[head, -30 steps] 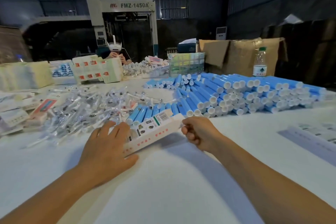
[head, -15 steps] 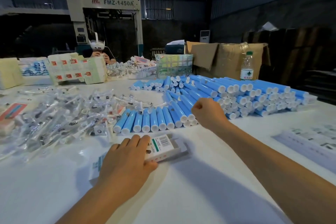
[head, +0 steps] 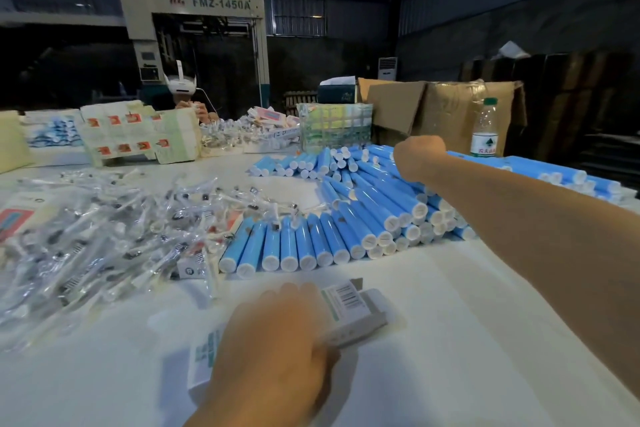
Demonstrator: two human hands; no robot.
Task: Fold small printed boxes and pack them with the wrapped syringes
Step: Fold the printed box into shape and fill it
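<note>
1. The small printed box (head: pixel 349 314) lies flat on the white table (head: pixel 450 340), near the front edge, its barcoded end jutting out to the right from under the left hand (head: pixel 273 343).
2. The left hand rests on top of the box, fingers laid across its middle and thumb tucked at the near edge; motion blur makes it hard to say whether they press or clasp it.
3. The right hand (head: pixel 417 156) is well apart from the box, curled over the pile of blue tubes (head: pixel 363 211); whether it holds one I cannot tell.
4. The wrapped syringes (head: pixel 104 239) lie heaped to the box's left.
5. A water bottle (head: pixel 484 128) stands beyond the tubes, beside a cardboard carton (head: pixel 446 107).
</note>
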